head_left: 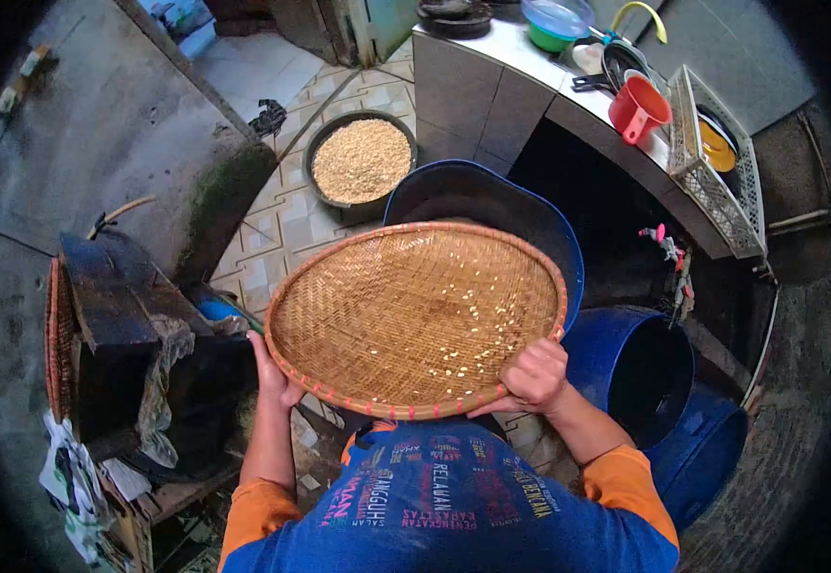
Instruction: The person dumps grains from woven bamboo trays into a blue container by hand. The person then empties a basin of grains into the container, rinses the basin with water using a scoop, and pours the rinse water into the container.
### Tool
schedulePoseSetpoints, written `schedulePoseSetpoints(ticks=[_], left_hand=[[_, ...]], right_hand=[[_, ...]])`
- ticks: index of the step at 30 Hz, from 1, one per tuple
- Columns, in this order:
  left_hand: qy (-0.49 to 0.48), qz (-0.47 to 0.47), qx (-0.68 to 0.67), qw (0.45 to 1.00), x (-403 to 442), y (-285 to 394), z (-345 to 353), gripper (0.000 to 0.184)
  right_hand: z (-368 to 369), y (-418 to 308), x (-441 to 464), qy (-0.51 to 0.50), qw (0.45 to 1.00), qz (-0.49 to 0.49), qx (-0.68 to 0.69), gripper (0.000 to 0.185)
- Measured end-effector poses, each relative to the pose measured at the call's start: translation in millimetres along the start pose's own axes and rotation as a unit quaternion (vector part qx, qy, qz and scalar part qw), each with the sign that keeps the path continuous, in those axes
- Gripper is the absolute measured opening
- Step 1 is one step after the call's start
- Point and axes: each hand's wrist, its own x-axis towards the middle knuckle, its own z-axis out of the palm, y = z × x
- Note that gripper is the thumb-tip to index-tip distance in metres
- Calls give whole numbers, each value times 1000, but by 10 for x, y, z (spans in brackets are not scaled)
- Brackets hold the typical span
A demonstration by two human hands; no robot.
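Note:
A round woven bamboo winnowing tray (377, 296) with a pink-bound rim is held out in front of my body. Scattered pale beans or kernels (474, 311) lie on its right half, some close to my right hand. My left hand (274, 372) supports the rim at the lower left, thumb along the edge and the other fingers mostly hidden beneath. At the lower right, my right hand (534, 371) is closed around the rim. Beyond the tray, partly covered by it, stands a large dark tub (492, 196) with a blue edge.
A black basin (413, 143) heaped with pale kernels (362, 159) sits on the tiled floor. Blue barrels (616, 363) stand to the right. A tiled counter (492, 55) holds a red jug (639, 107) and a dish rack (716, 158). Dark wooden furniture (115, 296) is at left.

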Motion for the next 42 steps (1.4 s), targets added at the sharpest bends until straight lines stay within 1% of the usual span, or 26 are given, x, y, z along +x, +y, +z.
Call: schedulePoseSetpoints(ticks=[1, 2, 5, 8, 9, 12, 13, 15, 16, 18, 20, 21, 23, 25, 26, 27, 30, 31, 32, 34, 35, 36, 37, 38, 40, 42], left_hand=[[-65, -27, -73, 995, -60, 35, -98, 82], [-62, -26, -79, 995, -72, 5, -171, 82], [-16, -31, -11, 999, -37, -25, -238, 53], [-27, -43, -19, 999, -21, -30, -117, 57], [-32, -46, -18, 998, 40, -59, -93, 57], [-65, 14, 16, 998, 163, -133, 93, 70], [-60, 67, 97, 991, 139, -135, 299, 76], [-54, 195, 223, 954, 50, -142, 783, 89], [-56, 194, 224, 953, 28, -167, 936, 89], [-33, 375, 386, 842, -4, -223, 1211, 93], [-24, 388, 370, 844, -195, -288, 1693, 96], [-48, 395, 377, 837, -133, -386, 1679, 98], [-100, 469, 479, 735, 0, -592, 1659, 95], [-141, 488, 507, 696, 72, -758, 1759, 92], [-182, 520, 548, 630, 115, -827, 1778, 85], [-220, 548, 583, 558, 152, -886, 1786, 79], [-339, 480, 562, 582, 268, -1001, 1785, 91], [-323, 441, 550, 631, 228, -1024, 1781, 93], [-325, 436, 549, 635, 284, -1139, 1649, 93], [-89, 363, 554, 744, 579, -1410, 1267, 85], [-93, 360, 555, 744, 666, -1433, 1214, 85], [-8, 107, 427, 898, 749, -1439, 1184, 81], [81, -160, 255, 950, 831, -1467, 1129, 80], [77, -166, 260, 948, 1000, -1589, 957, 80], [-31, -234, 14, 972, 1317, -1876, 598, 75], [19, -218, 10, 976, 1316, -1949, 666, 65]], right_hand=[[1, -28, 18, -24, 1000, -21, -3, 62], [-13, -30, 28, -46, 998, -42, -6, 61], [-59, -6, -77, -83, 996, -35, 3, 59], [-172, 21, -125, -108, 994, 29, 4, 57], [-277, 24, -148, -175, 982, 75, 18, 57], [-361, 58, -139, -194, 972, 134, 21, 60], [-341, 65, -156, -192, 972, 133, 20, 60], [-227, 28, -186, -176, 950, 245, 81, 64], [-182, -13, -128, -174, 950, 247, 81, 64], [-28, -79, 98, -118, 871, 393, 270, 64], [173, -115, 347, -20, 771, 427, 472, 64], [239, -135, 487, -16, 771, 429, 470, 64], [303, -148, 762, 135, 602, 425, 662, 52], [338, -85, 893, 178, 634, 423, 622, 48], [338, -69, 907, 216, 663, 421, 581, 44], [373, 5, 799, 254, 627, 447, 586, 42], [226, 120, 421, 333, 587, 454, 582, 47], [148, 132, 251, 366, 569, 462, 573, 47], [58, 143, 58, 396, 550, 471, 565, 47], [-88, 216, -391, 413, 496, 494, 583, 50], [-178, 214, -586, 422, 450, 505, 604, 52], [-199, 240, -798, 424, 413, 504, 629, 53], [-212, 209, -951, 427, 383, 505, 645, 53], [-215, 167, -1091, 430, 353, 505, 660, 53], [-116, 104, -1445, 438, 359, 520, 640, 53], [62, 64, -1776, 443, 365, 532, 623, 53]])
